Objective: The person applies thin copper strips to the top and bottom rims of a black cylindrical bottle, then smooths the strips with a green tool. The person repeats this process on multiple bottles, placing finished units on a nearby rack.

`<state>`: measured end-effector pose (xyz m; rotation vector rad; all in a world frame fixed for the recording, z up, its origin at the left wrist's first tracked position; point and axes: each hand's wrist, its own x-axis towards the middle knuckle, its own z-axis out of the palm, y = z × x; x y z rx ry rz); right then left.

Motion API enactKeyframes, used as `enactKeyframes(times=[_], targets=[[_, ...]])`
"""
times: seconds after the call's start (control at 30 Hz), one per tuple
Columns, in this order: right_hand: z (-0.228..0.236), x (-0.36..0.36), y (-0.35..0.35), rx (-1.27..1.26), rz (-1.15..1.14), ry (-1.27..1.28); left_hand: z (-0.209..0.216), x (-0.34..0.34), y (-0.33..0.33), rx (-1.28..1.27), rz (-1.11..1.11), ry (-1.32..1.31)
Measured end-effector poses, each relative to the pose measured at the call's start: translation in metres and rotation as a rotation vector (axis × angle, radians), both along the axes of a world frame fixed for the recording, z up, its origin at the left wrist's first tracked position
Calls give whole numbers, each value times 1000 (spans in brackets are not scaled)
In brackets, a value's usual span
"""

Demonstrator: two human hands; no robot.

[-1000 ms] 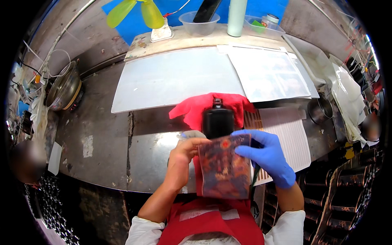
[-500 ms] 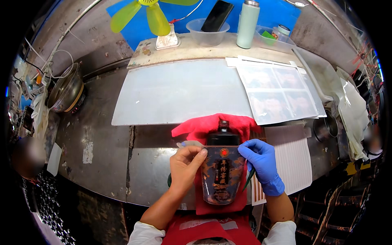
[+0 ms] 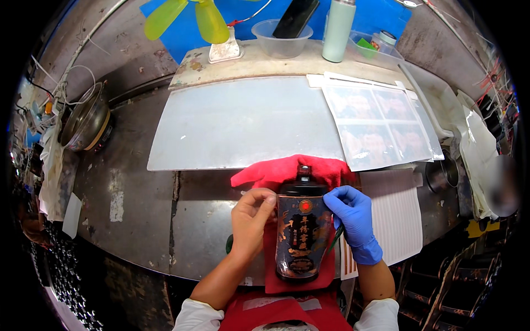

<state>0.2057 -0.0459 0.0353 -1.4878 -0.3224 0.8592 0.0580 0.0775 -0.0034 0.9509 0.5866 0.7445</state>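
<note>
A dark, glossy bottle (image 3: 305, 187) with a narrow neck lies on a red cloth in front of me, its neck pointing away. Over its front is a dark label film (image 3: 301, 237) with copper-coloured patterns and a red emblem. My bare left hand (image 3: 251, 218) is closed in a pinch at the film's upper left corner. My right hand (image 3: 353, 220), in a blue glove, pinches the upper right corner. A thin dark green tool (image 3: 337, 237) is tucked in the right hand, its tip pointing down beside the bottle.
The red cloth (image 3: 259, 172) bunches up behind the bottle. Beyond lies a pale board (image 3: 248, 124) with printed sheets (image 3: 381, 118) on its right. A striped sheet (image 3: 392, 215) is at right. Fan (image 3: 223, 47), bowl (image 3: 281, 47) and flask (image 3: 338, 33) stand at the back; a metal pot (image 3: 85, 124) is far left.
The film has come down against the bottle's front and now sits closer to its surface. Both hands stay at the upper corners. The whole view has shifted slightly.
</note>
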Motion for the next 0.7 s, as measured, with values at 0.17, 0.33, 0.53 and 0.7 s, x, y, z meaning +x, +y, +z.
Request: enactKeyframes(times=[0.17,0.33,0.53,0.7], targets=[[-3,0,0,13,5,17,2,8,-9,119,-27,31],[-11,-1,-1,64,-11,43,5,18,-12,104,-36,87],[-19,-2,0,104,-36,21,-5,25,-9,375,86,376],[-11,-1,-2,67,2,20,14,16,-15,654,157,430]])
